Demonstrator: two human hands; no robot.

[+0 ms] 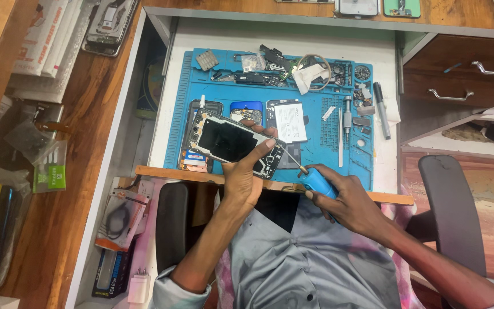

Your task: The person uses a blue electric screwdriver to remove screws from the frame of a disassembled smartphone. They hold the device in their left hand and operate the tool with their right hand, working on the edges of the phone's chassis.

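While seen from above, looking down at a blue repair mat (338, 150) on a white desk, taken here as the landmark. Far left of the mat: a wooden counter (70, 206) with clear packets and a stack of boxes. Below-left of the mat, by the desk's white edge: a boxed cable (122, 220) and a white charger plug (139, 287). On the mat's near left part, lifted above it: an opened phone (231, 143), back cover off, dark inner plate facing up, tilted with its right end lower. Left hand (244, 177) closed around the phone's near right corner, thumb pressed on top, fingers wrapped behind. Just beyond the phone, lying flat on the mat: a second phone body with a blue part (246, 110), then a white battery (290, 122). Along the mat's far edge: loose small parts, dark cables and a crumpled white wipe (307, 75). At the mat's near edge, right of the phone: right hand (344, 200) clamped on a blue-handled screwdriver (314, 180), its thin metal tip touching the phone's lower right edge. On the mat's right part: a slim metal tool (347, 117); just off its right edge, a grey pen (381, 109). Right of the mat: wooden drawers with metal handles (464, 74) and a dark chair back (453, 212).
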